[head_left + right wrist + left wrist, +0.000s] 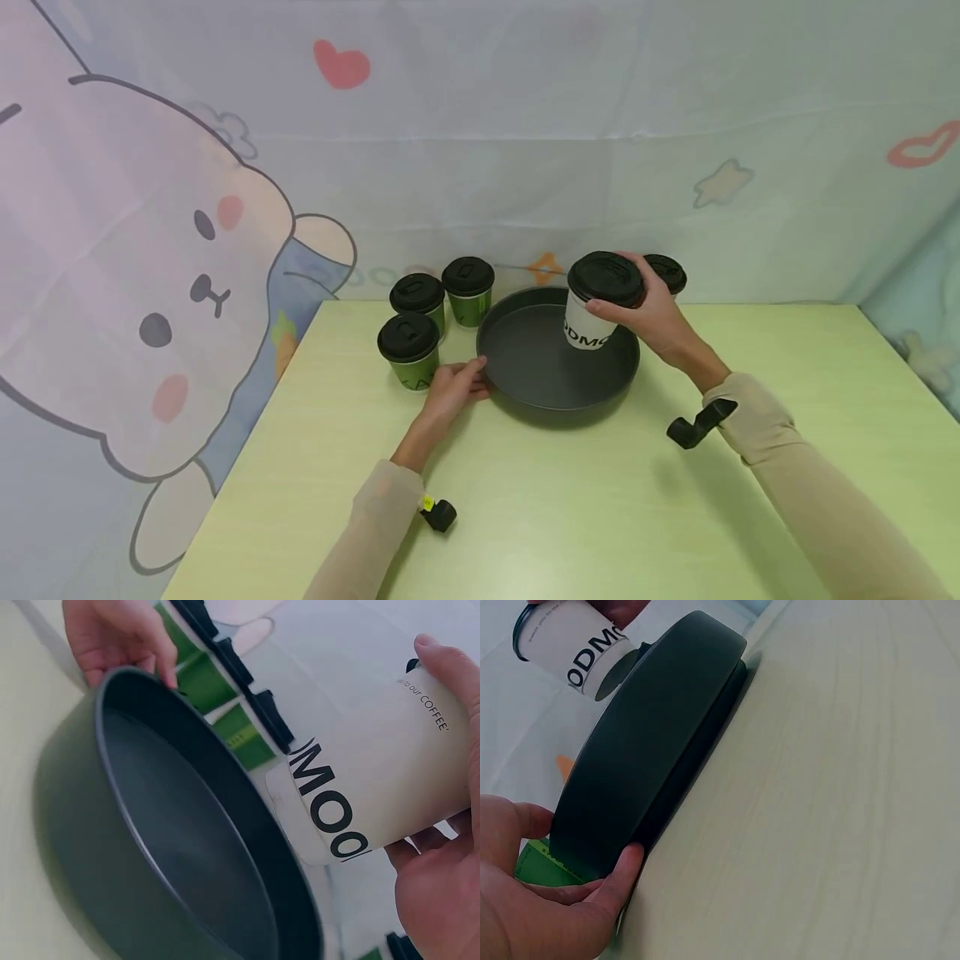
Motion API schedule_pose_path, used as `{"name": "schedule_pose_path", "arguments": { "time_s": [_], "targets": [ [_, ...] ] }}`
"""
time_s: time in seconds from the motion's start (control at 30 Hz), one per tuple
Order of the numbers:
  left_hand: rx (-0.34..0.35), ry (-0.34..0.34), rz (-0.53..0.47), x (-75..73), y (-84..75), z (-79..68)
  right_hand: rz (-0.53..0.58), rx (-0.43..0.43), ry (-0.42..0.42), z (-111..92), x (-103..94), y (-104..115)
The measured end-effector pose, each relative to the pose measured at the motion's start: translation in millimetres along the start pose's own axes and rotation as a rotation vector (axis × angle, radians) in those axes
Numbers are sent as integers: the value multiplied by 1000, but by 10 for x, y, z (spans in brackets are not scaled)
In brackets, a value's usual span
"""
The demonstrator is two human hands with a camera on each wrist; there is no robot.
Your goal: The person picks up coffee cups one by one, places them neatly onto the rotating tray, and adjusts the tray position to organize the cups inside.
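Observation:
My right hand (651,321) grips a white paper coffee cup (588,323) with a black lid, its fingers wrapped round the upper part. The cup is tilted slightly and held above a round dark grey pan (555,358); its base overlaps the pan's inside in the head view. Bold black letters show on the cup's side (330,799). At the pan's left side, my left hand (452,392) holds the wall (641,757), thumb near the rim and fingers lower down. Nothing lies inside the pan.
Three green paper cups with black lids, a front one (411,362), a middle one (417,293) and a back one (468,292), stand left of the pan. Behind my right hand is another black-lidded cup (666,273), mostly hidden. A printed cloth (480,150) hangs behind the table (570,517).

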State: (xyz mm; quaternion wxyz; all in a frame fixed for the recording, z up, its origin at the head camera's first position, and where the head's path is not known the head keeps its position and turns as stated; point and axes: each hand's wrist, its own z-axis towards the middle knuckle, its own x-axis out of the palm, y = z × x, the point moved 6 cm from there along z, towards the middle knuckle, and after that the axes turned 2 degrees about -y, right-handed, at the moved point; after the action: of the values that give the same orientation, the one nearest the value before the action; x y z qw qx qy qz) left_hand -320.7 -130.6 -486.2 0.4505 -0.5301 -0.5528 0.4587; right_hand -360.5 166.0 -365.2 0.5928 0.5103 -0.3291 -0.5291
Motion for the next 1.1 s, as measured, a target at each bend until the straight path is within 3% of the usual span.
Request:
{"name": "schedule_pose_path", "arguments": {
  "time_s": [0.4,0.57,1.1],
  "targets": [
    [1,-4,-8,-4,3,7,67,-19,98,62,623,-138],
    [5,-5,-14,-3,11,12,22,12,121,51,827,-220],
    [15,-6,-3,-4,10,4,-45,-3,148,31,1161,-441]
  ]
}}
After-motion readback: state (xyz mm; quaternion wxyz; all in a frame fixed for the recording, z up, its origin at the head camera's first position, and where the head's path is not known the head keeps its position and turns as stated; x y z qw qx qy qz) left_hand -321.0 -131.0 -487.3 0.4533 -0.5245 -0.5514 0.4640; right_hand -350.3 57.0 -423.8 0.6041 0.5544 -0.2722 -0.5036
